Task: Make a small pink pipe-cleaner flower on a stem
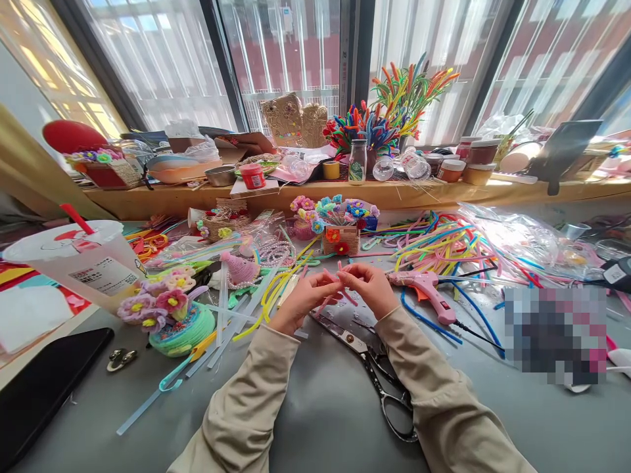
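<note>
Both my hands meet over the middle of the grey table, fingers pinched around a pink pipe cleaner [349,297] whose ends poke out between them. My left hand [306,297] grips it from the left, and my right hand [369,286] holds it from the right. Fingers hide much of its shape. Below the hands lie large scissors [367,358] with black handles, partly covered by my right forearm. A pink glue gun [428,294] rests just right of my right hand. Yellow pipe cleaners [272,295] and clear glue sticks [237,322] are scattered left of my left hand.
A lidded drink cup [106,263] and a black phone [54,387] stand and lie at left, near a green pot of fluffy flowers [182,325]. Behind my hands is a flower box [340,240]. A heap of coloured pipe cleaners [444,246] spreads at right.
</note>
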`<state>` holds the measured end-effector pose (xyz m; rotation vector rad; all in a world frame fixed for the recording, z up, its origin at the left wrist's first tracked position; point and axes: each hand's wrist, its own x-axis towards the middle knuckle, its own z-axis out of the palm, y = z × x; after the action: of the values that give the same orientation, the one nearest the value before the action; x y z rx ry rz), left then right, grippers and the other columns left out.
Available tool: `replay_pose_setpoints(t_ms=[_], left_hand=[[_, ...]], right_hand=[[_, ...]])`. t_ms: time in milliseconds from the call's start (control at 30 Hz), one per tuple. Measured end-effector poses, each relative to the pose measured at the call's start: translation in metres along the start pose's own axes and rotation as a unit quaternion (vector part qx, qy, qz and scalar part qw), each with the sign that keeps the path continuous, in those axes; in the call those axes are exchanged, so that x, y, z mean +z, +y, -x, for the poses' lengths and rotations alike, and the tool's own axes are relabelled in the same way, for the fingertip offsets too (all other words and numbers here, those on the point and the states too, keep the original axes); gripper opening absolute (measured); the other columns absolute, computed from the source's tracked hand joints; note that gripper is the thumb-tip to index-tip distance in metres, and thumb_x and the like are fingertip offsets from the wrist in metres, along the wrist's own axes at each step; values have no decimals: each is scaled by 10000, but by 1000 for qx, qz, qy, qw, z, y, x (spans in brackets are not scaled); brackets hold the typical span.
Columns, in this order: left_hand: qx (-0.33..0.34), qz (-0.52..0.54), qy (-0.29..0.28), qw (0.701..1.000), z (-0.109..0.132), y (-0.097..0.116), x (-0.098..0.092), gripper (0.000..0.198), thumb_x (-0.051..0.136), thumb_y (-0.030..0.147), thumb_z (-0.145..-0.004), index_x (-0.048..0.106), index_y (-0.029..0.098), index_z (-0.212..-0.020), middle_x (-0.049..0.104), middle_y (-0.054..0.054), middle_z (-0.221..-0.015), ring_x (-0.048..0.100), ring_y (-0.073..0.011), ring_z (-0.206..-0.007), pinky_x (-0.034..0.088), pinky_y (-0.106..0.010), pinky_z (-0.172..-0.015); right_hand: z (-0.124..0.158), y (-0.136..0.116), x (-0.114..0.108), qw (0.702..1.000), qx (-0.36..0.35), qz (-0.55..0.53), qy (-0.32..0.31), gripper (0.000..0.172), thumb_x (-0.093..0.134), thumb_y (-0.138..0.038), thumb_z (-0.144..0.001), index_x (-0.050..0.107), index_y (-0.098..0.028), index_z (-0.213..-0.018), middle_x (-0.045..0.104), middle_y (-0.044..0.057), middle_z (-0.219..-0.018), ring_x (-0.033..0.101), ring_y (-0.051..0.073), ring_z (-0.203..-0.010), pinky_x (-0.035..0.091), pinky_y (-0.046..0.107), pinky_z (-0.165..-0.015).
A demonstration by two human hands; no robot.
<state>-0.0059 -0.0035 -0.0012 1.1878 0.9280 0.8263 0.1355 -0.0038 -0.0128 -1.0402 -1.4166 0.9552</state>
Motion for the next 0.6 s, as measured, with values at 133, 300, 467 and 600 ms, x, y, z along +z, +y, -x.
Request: replay_pose_setpoints(t_ms=[133,300,467,600], left_hand=[[-4,-6,-1,1000,0,-2,0,256,617,313,-600,592,128,-775,591,-24,-705,552,-111,-645,414,-261,-673],[19,-51,7,998,1,2,1,223,622,310,-586,600,118,-698,586,-12,-634,527,-95,-600,398,-221,-609],[-23,-157,-20,987,8,13,4,165,633,274,-558,583,116,-564,513,32,-466,425,-53,-443,324,-181,-453],[-38,-187,-88,978,12,16,4,148,633,265,-548,580,126,-552,516,35,-472,402,-51,-418,286,-184,-412]], right_hand=[[0,0,1,998,29,-48,-18,211,579,-352,-624,630,-154,-678,588,14,-649,486,109,-605,384,237,-588],[0,0,-3,981,116,-151,-38,251,548,-410,-639,626,-171,-642,585,-3,-628,482,86,-567,379,217,-547],[-3,-1,-14,977,136,-104,-124,225,600,-365,-594,618,-142,-581,554,-19,-539,442,61,-501,354,205,-522],[-3,-4,-17,973,112,-60,-194,233,611,-357,-576,616,-125,-572,533,-27,-500,432,61,-480,344,204,-507]])
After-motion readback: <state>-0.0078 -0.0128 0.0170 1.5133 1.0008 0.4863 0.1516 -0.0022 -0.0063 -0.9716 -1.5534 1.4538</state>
